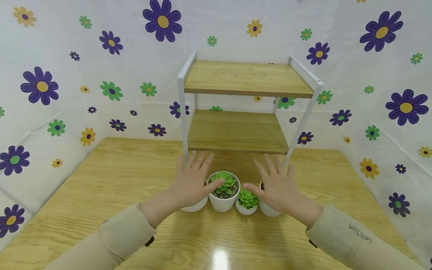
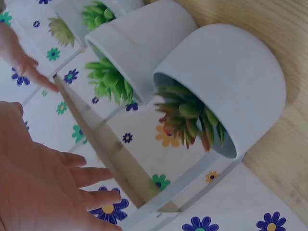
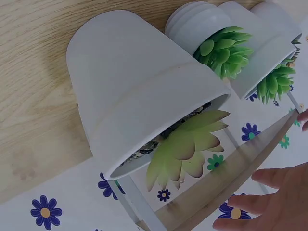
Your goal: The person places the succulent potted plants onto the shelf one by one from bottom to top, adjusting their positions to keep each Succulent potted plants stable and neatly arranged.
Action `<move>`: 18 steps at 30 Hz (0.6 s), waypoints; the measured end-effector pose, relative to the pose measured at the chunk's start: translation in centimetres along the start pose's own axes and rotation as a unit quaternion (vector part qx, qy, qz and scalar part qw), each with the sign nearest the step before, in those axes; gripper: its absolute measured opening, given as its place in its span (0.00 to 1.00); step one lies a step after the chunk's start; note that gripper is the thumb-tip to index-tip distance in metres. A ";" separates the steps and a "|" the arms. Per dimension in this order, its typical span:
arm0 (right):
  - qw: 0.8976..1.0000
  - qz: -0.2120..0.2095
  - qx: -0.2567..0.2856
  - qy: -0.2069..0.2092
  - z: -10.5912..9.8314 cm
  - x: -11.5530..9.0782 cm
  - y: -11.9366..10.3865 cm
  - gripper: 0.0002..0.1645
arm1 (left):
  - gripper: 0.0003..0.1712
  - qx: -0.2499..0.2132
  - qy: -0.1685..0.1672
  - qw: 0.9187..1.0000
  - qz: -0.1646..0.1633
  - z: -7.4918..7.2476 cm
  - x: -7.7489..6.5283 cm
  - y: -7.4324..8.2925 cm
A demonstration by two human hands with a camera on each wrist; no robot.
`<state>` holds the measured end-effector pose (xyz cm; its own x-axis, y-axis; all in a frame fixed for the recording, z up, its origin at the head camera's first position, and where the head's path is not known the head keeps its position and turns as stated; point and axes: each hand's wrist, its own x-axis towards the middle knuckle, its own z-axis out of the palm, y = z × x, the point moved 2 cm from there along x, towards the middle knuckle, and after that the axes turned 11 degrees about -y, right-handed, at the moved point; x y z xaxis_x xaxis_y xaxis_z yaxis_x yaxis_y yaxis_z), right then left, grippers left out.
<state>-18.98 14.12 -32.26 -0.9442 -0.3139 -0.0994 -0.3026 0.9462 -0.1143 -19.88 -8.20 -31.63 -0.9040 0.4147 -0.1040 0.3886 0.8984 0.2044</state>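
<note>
I have both hands hovering flat over a row of four small white pots on the worktop, just in front of the two-tier wooden shelf. My left hand is spread, fingers straight and gripping nothing; its thumb reaches toward 3 o'clock over the rim of the big round pot, which holds a bright green succulent on gravel. Under that palm sits the leftmost pot, mostly hidden in the head view; the left wrist view shows it holding a reddish-green succulent.

My right hand is likewise open, fingers fanned toward 12 o'clock, thumb pointing to 9 o'clock, holding nothing. It covers the rightmost pot; from the right wrist view this pot carries a pale yellow-green rosette. I cannot tell whether either palm actually touches a pot.

Between the big pot and the rightmost one stands the smallest pot with a green rosette, uncovered. The four pots stand close together, side by side. Flowered sheeting walls the worktop at 9, 12 and 3 o'clock.
</note>
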 end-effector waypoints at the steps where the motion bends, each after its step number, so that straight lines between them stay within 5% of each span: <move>1: 1.000 -0.001 0.003 0.001 0.0 0.0 0.1 0.47 | 0.44 -0.010 0.006 1.000 -0.002 -0.4 0.0 -0.1; 8: 1.000 -0.005 0.013 0.006 0.2 0.1 0.5 0.44 | 0.35 -0.061 -0.017 0.998 -0.026 -3.4 -0.8 -1.6; 18: 1.000 -0.006 0.001 0.008 0.0 0.0 0.4 0.41 | 0.52 -0.112 -0.105 0.985 -0.074 -8.4 -2.3 -5.4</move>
<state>-19.05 14.50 -32.35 -0.9422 -0.3248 -0.0819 -0.3145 0.9420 -0.1174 -21.44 -15.22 -24.31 -0.8821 0.3233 -0.3426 0.1848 0.9065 0.3797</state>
